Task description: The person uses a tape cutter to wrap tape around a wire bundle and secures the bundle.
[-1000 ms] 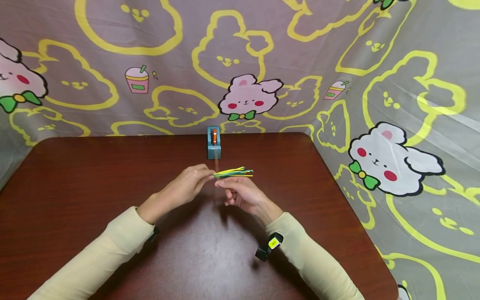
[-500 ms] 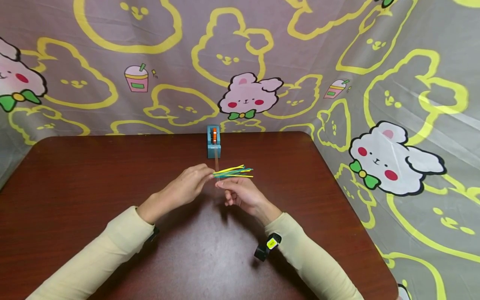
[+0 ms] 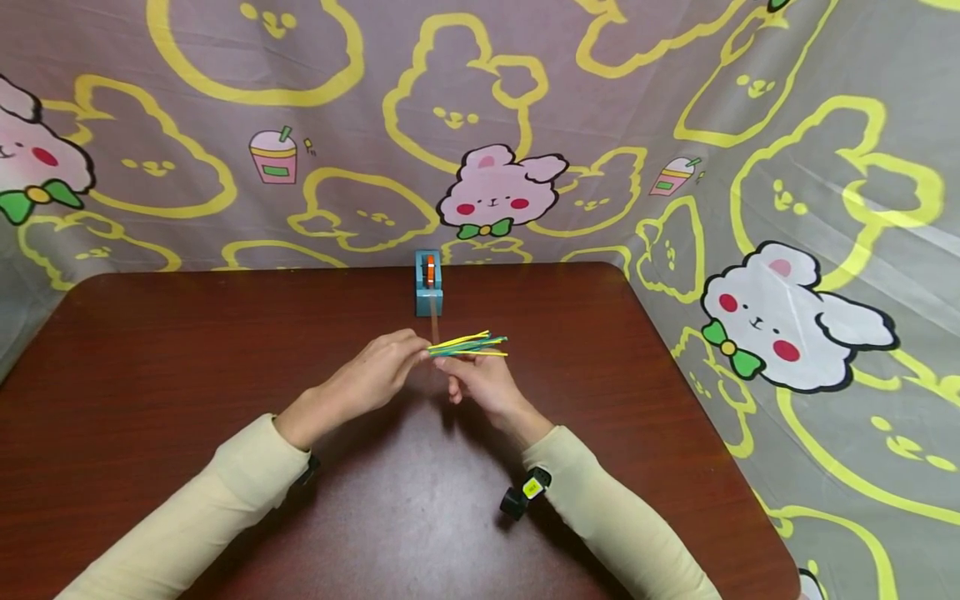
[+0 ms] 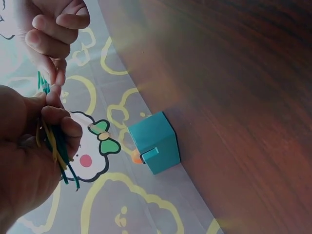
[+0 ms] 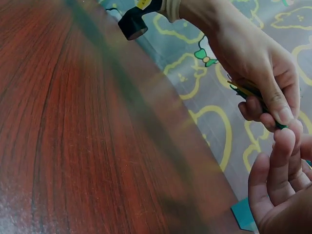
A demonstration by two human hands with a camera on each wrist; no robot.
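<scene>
In the head view my left hand (image 3: 381, 365) pinches one end of a bundle of thin yellow and green wires (image 3: 471, 342), whose loose ends fan out to the right. Wires also show along its palm in the left wrist view. A brownish clear strip of tape (image 3: 434, 323) runs from a blue tape dispenser (image 3: 428, 302) to the bundle. Just below the bundle, my right hand (image 3: 487, 386) has thumb and finger together at the tape, appearing to pinch it. The right fingertips (image 5: 284, 139) meet the left thumb in the right wrist view. The tape's end is hidden.
The hands are above a dark red-brown wooden table (image 3: 225, 333). Behind it and along its right side hangs a grey curtain (image 3: 360, 137) with yellow outlines and cartoon rabbits. A black camera with a yellow label (image 3: 525, 492) sits at the right wrist.
The right hand has shifted slightly upward, and its wrist has moved a little left. Its fingers have drawn closer under the bundle. The left hand keeps its hold; the dispenser stays put.
</scene>
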